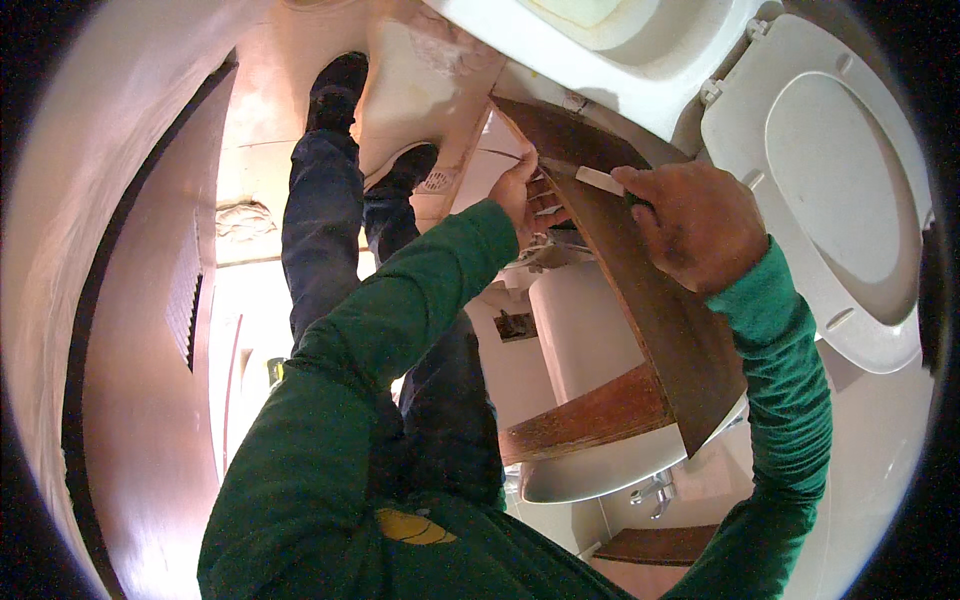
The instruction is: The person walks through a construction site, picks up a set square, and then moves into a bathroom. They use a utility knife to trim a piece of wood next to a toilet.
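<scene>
A dark brown wooden board (680,330) runs slantwise beside the white toilet bowl (610,60). My right hand (700,225) is closed around a small white-handled tool (598,180) and presses its tip against the board's upper face. My left hand (520,190) grips the board's far edge near its top, with fingers partly hidden behind the wood. Both forearms wear green sleeves.
The raised white toilet lid (840,190) is at the right. My legs in dark trousers and dark shoes (335,90) stand on the pale tiled floor by a round drain (437,180). A washbasin (600,475) with a tap (655,492), a second wooden shelf (590,420) and a door (150,330) surround me.
</scene>
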`<state>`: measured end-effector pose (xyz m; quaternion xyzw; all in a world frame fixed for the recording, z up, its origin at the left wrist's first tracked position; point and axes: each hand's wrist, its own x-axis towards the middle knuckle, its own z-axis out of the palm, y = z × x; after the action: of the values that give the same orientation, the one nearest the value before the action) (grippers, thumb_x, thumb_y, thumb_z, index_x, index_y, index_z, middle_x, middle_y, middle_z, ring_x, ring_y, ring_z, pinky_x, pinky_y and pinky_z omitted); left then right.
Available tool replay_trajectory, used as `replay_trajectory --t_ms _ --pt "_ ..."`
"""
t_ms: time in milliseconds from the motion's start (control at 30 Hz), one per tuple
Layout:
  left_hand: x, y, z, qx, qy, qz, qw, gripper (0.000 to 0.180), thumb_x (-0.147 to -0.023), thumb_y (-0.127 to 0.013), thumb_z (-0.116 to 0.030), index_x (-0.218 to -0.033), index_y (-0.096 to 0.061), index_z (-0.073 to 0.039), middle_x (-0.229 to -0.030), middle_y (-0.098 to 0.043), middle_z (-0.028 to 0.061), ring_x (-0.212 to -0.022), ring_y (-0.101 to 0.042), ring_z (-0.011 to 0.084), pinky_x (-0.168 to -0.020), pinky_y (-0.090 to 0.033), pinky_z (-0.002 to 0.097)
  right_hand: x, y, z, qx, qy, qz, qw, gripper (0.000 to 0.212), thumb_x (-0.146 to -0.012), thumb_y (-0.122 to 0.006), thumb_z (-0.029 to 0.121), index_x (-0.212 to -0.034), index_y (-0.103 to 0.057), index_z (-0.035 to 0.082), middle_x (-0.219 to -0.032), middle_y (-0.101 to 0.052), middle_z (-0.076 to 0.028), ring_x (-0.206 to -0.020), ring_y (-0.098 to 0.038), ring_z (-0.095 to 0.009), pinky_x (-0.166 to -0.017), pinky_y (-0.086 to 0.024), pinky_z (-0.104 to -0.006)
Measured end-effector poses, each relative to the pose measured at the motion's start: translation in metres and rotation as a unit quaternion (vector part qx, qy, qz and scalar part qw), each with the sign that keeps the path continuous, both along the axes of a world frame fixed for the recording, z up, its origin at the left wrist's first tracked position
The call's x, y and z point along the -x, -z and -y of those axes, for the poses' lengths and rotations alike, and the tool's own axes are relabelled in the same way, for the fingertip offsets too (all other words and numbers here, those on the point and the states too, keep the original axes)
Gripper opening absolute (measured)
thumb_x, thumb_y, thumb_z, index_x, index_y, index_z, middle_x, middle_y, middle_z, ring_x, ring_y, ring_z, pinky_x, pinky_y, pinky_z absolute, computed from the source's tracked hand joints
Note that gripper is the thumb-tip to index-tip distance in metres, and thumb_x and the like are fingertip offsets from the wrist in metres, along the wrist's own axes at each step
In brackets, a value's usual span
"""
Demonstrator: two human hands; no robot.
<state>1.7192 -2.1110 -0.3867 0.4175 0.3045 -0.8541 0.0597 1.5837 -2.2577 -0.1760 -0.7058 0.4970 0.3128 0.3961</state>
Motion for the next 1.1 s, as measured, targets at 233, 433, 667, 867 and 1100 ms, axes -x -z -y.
replay_trajectory --t_ms 233,433,667,867,1100 --pt "-0.006 0.002 0.007 -0.010 0.002 -0.021 1.000 0.048 -0.102 -0.039 -0.056 -0.112 -0.055 -0.012 -0.098 -0.060 0.0056 -0.089 -0.063 0.0205 -0.079 -0.060 0.0421 0.006 0.004 -0.009 0.071 0.009 0.051 0.996 0.033 -0.085 -0.063 0.015 -0.118 -0.066 0.009 -0.089 -0.066 -0.015 -0.077 -0.064 -0.037 -0.070 -0.052 -0.0507" --pt "-0.016 0.034 -0.009 0.027 0.066 0.076 0.995 0.038 -0.102 -0.048 -0.045 -0.096 -0.063 -0.010 -0.087 -0.066 0.0065 -0.078 -0.064 0.0182 -0.064 -0.059 0.0348 -0.005 0.004 -0.001 -0.006 0.021 -0.041 0.999 0.031 -0.085 -0.061 0.019 -0.113 -0.066 0.010 -0.088 -0.067 -0.014 -0.078 -0.064 -0.036 -0.070 -0.053 -0.0502" --pt "-0.036 0.083 -0.025 0.104 0.163 0.209 0.959 0.025 -0.098 -0.053 -0.036 -0.098 -0.064 -0.014 -0.093 -0.066 0.0078 -0.077 -0.060 0.0190 -0.061 -0.057 0.0360 0.006 0.011 -0.016 0.031 0.025 0.004 0.999 0.031 -0.086 -0.058 0.019 -0.114 -0.064 0.008 -0.086 -0.067 -0.015 -0.077 -0.064 -0.038 -0.071 -0.054 -0.0517" --pt "-0.067 0.123 -0.056 0.001 0.025 0.174 0.984 0.042 -0.097 -0.057 -0.045 -0.119 -0.057 -0.009 -0.098 -0.063 0.0135 -0.077 -0.064 0.0291 -0.063 -0.058 0.0494 0.006 0.017 -0.021 0.031 0.058 0.018 0.998 0.030 -0.086 -0.057 0.018 -0.114 -0.064 0.009 -0.083 -0.067 -0.015 -0.076 -0.065 -0.039 -0.069 -0.053 -0.0524" --pt "-0.037 0.059 -0.001 0.105 0.209 0.163 0.958 0.074 -0.096 -0.036 -0.069 -0.140 -0.043 -0.010 -0.126 -0.055 0.0161 -0.112 -0.058 0.0331 -0.083 -0.057 0.0509 0.006 0.014 -0.027 0.004 0.092 -0.026 0.995 0.038 -0.088 -0.059 0.017 -0.124 -0.063 0.006 -0.090 -0.067 -0.021 -0.080 -0.065 -0.042 -0.071 -0.052 -0.0509"
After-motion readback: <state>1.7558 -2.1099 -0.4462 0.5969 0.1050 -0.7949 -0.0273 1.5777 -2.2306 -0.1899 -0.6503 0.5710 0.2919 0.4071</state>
